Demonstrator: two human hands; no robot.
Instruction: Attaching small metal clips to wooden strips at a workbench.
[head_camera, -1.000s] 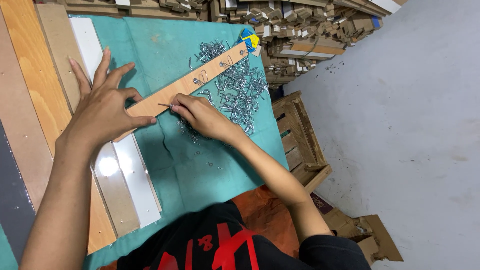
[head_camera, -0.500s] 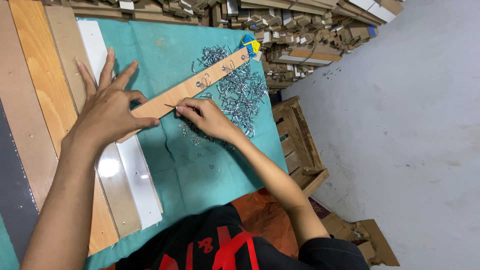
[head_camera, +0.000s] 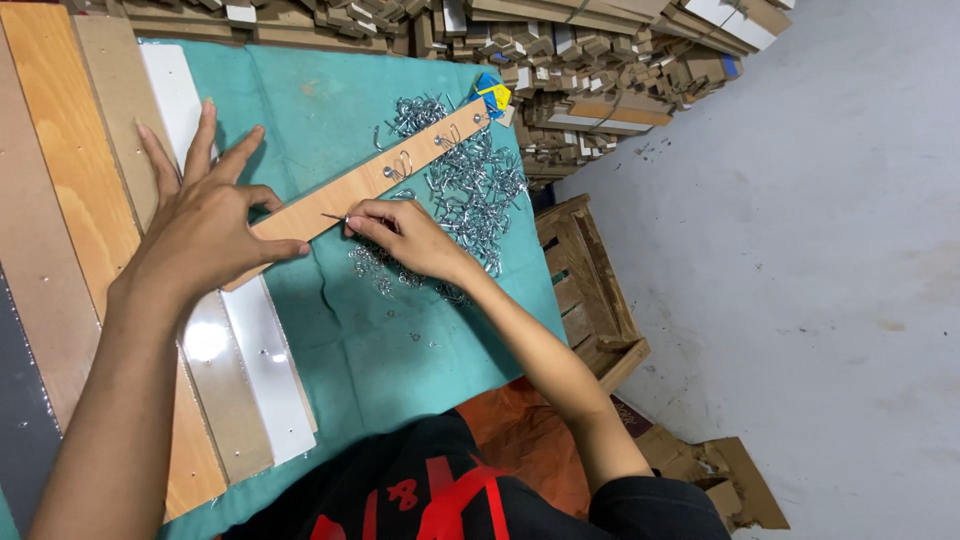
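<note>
Hands are working over a green cloth (head_camera: 400, 330) that is covering the table. The left hand (head_camera: 205, 225) is lying flat with its fingers spread wide, pressing down on the near end of a long wooden strip (head_camera: 370, 183); it is gripping nothing. The strip is running diagonally away from that hand toward the upper right, where its far end is sitting just beside a small blue and yellow object (head_camera: 492, 93). The right hand (head_camera: 405, 235) is resting against the strip's lower edge, its fingertips pinched shut on a thin metal screw hook (head_camera: 334, 216) whose point is lying on the wood. Two more hooks (head_camera: 398, 168) are already sitting in the strip farther along. A heap of loose metal hooks (head_camera: 470, 190) is lying on the cloth just behind and beside the right hand, crowding the strip's far half. Flat boards (head_camera: 75, 160) in wood, white and grey are lying side by side to the left, partly under the left forearm. Stacks of wooden pieces (head_camera: 600, 60) are piling up beyond the table, and a wooden crate (head_camera: 590, 280) is standing on the grey floor to the right.
</note>
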